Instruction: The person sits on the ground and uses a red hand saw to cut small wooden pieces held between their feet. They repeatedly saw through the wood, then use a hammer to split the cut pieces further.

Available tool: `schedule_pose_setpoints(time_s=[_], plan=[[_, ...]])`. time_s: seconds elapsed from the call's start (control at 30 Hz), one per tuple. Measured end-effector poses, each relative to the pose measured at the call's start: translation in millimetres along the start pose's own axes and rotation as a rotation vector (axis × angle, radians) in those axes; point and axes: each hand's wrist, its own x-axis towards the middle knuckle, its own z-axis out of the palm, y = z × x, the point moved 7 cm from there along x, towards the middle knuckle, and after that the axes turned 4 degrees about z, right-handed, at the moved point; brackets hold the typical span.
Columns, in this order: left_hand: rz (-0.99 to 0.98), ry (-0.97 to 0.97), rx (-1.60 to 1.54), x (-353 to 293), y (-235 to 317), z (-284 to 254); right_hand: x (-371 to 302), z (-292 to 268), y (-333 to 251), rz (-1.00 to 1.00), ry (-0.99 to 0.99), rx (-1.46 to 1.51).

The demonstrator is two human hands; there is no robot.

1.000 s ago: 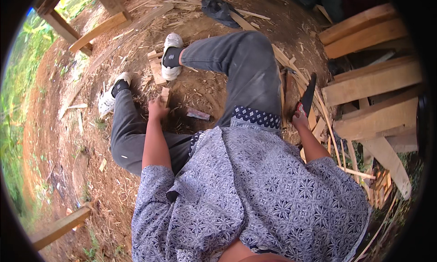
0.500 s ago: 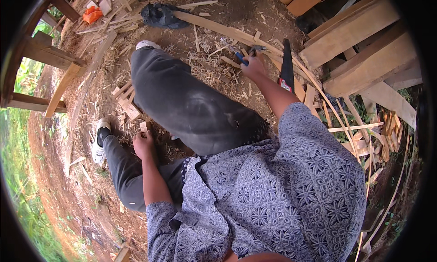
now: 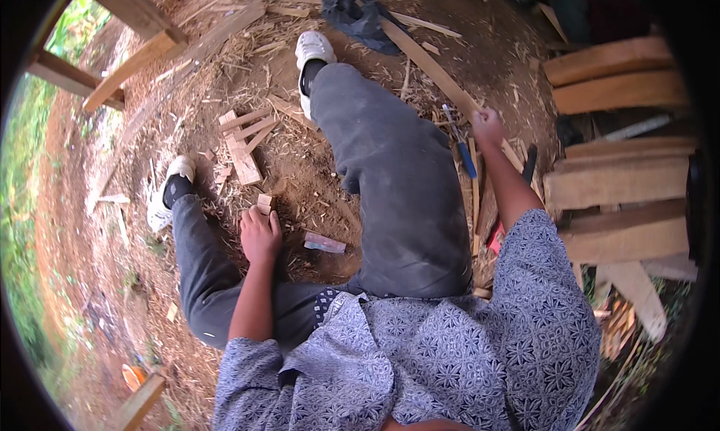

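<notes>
My left hand (image 3: 261, 236) is closed on a small pale wooden block (image 3: 265, 201), low over the ground between my legs. Out to the right, my right hand (image 3: 489, 127) grips the near end of a long flat wooden strip (image 3: 435, 70). The strip runs back to a crumpled dark plastic bag (image 3: 358, 19). Just left of the right hand lies a blue-handled tool (image 3: 466, 158) with a thin shaft. A short board with several small wooden sticks (image 3: 241, 148) rests on the ground beyond my left hand.
A saw with a dark blade (image 3: 530, 163) and red handle (image 3: 496, 237) lies by my right forearm. Thick planks (image 3: 619, 180) are stacked at the right. A clear plastic packet (image 3: 324, 242) lies between my legs. Wooden beams (image 3: 135, 67) stand at the far left. Shavings litter the soil.
My right hand has let go of the blue-handled tool, now on the ground, and taken hold of the long wooden strip. My left hand still has the block. The view has turned.
</notes>
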Motion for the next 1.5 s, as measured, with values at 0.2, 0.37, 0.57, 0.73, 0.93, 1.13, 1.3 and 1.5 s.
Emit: schedule_pose_setpoints(time_s=[0.2, 0.37, 0.57, 0.73, 0.93, 1.13, 1.3, 1.5], plan=[[0.022, -0.071, 0.021, 2.8, 11.3, -18.1, 45.7, 126.3, -228.7, -0.649, -0.148, 0.056], [0.015, -0.122, 0.045, -4.1, 10.0, -19.7, 66.9, 208.1, -349.5, -0.748, -0.340, -0.087], [-0.022, -0.158, 0.037, -8.2, 8.8, -18.1, 60.0, 213.1, -308.0, -0.478, -0.586, -0.519], [-0.014, -0.131, 0.030, -9.8, 10.0, -18.5, -17.0, 133.6, -261.4, -0.704, -0.602, -0.444], [0.025, -0.103, 0.022, -5.6, 13.3, -18.8, -21.0, 76.6, -215.9, -0.448, -0.736, -0.432], [0.012, -0.108, 0.014, -6.5, 10.9, -19.3, -17.8, 93.7, -291.4, -0.833, -0.344, 0.188], [-0.005, -0.119, 0.017, -9.3, 9.0, -17.0, 30.2, 179.2, -281.3, -0.410, -0.473, -0.112], [0.004, -0.130, 0.004, -4.8, 12.0, -19.0, -11.7, 245.6, -291.3, -0.579, -0.778, -0.089]])
